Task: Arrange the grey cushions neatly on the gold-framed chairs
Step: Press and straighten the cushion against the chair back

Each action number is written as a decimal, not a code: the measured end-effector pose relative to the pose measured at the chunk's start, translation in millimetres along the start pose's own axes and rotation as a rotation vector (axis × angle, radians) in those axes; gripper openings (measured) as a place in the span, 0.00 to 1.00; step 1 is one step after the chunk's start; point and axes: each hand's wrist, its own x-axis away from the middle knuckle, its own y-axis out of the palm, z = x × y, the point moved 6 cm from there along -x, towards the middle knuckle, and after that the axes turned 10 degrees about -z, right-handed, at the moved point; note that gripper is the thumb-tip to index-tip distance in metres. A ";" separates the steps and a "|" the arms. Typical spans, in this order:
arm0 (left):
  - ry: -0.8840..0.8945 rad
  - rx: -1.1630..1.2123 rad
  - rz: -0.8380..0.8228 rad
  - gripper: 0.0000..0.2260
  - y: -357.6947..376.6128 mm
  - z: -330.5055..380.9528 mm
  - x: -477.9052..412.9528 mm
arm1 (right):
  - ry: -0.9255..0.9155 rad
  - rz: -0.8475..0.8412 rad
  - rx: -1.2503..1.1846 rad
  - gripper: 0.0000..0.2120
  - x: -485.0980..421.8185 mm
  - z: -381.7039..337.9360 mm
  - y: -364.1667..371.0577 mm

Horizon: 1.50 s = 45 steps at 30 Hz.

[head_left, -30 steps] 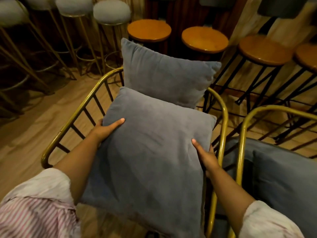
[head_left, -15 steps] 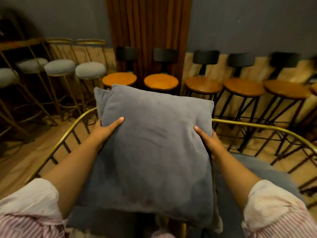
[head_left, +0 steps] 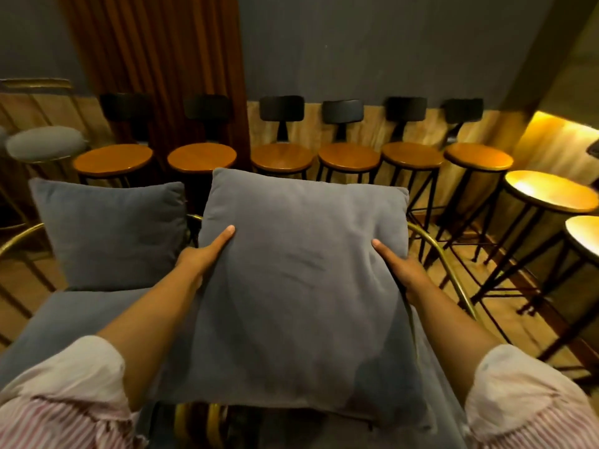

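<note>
I hold a square grey cushion up in front of me, gripped at both side edges. My left hand clasps its left edge and my right hand clasps its right edge. A second grey cushion stands upright at the left against the back of a gold-framed chair, above that chair's grey seat pad. The curved gold rail of another chair shows to the right, behind the held cushion, which hides most of that chair.
A row of bar stools with round wooden seats and black backs lines the far wall. Grey-topped gold stools stand at the far left. Two lit round stools stand at the right. Wooden floor lies between.
The view has swung right and lifted. The held cushion has moved right, away from the upright cushion, which now stands to its left. Both hands keep their grip.
</note>
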 end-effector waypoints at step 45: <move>-0.163 0.118 -0.293 0.35 275.7 -23.5 -294.2 | 0.206 0.284 -0.050 0.36 -318.3 114.4 -90.5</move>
